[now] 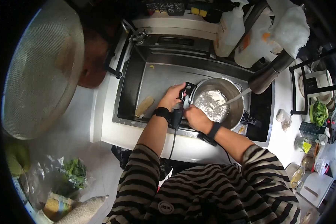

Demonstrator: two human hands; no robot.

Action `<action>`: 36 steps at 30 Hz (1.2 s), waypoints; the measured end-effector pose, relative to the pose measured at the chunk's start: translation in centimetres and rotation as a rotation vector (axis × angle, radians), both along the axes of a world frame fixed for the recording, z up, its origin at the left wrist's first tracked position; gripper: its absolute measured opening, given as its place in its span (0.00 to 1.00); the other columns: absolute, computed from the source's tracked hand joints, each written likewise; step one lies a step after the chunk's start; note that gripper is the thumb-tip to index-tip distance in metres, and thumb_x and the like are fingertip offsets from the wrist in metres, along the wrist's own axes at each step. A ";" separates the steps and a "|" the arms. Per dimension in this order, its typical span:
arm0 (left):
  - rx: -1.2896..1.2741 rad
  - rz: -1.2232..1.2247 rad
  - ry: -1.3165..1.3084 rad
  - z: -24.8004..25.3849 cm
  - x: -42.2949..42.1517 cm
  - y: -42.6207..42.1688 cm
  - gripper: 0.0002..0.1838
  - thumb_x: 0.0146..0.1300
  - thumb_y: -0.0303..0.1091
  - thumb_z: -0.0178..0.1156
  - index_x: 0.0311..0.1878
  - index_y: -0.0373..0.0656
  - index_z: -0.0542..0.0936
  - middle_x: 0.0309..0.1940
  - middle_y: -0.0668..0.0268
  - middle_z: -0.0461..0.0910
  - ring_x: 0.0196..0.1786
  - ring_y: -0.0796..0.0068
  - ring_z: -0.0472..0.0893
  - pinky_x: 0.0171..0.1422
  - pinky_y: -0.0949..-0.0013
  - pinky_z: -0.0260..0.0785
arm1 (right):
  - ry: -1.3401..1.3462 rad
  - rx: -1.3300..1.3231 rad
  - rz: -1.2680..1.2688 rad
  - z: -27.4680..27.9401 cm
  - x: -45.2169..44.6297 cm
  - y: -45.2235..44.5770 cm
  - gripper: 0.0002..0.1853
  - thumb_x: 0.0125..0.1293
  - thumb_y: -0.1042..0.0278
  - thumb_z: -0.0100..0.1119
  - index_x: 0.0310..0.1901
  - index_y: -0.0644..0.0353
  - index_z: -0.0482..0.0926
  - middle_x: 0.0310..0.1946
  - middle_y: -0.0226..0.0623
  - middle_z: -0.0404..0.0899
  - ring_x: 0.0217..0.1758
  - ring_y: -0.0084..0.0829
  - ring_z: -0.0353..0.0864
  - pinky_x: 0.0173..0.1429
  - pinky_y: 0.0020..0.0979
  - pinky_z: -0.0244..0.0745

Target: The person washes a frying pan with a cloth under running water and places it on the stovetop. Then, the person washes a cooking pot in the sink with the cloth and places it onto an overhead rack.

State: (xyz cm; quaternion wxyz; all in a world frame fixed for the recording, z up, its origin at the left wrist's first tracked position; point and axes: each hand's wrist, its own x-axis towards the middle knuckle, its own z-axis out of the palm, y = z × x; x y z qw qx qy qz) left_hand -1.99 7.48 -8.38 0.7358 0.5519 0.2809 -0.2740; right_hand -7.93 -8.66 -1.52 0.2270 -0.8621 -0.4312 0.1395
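Note:
A steel pot (pixel 233 84) stands in the sink, and water from the faucet (pixel 263 80) streams into it. My left hand (pixel 171 98) is closed on the black pot handle (pixel 189 89) at the pot's left side. Just below that handle, my right hand (pixel 198 118) is curled against the pot's near left rim. Its fingertips are partly hidden, so what they hold cannot be made out. A black wrist device with a cable is strapped to each wrist.
The steel sink (pixel 164 74) holds a pale yellowish scrap (pixel 145 106). Behind it stand a pump bottle (pixel 229 31) and a large jug (pixel 252 46). A mesh strainer (pixel 44 67) hangs at the left. Greens (pixel 319 114) and containers crowd the right counter.

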 end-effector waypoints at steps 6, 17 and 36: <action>0.764 -0.429 -0.302 1.7 0.3 -4.1 0.59 0.34 0.46 0.73 0.68 0.46 0.46 0.61 0.40 0.54 0.65 0.43 0.56 0.65 0.56 0.54 | 0.529 0.165 -0.924 1.1 2.2 -7.5 0.12 0.54 0.73 0.53 0.40 0.63 0.78 0.38 0.44 0.79 0.42 0.41 0.77 0.48 0.35 0.71; 1.127 -0.573 -0.244 1.9 -0.2 -6.3 0.53 0.41 0.38 0.67 0.67 0.49 0.44 0.53 0.39 0.58 0.54 0.40 0.66 0.59 0.56 0.62 | 0.585 -0.014 -0.981 -20.0 5.5 -17.4 0.18 0.52 0.64 0.58 0.43 0.63 0.74 0.43 0.45 0.77 0.45 0.38 0.77 0.46 0.31 0.73; 0.261 -0.463 -1.334 24.4 2.7 -15.1 0.30 0.49 0.37 0.67 0.53 0.35 0.68 0.44 0.62 0.75 0.49 0.75 0.71 0.57 0.70 0.61 | 0.502 -0.382 -0.256 -13.8 3.9 -17.5 0.24 0.49 0.66 0.57 0.51 0.60 0.73 0.45 0.51 0.75 0.50 0.41 0.75 0.52 0.32 0.69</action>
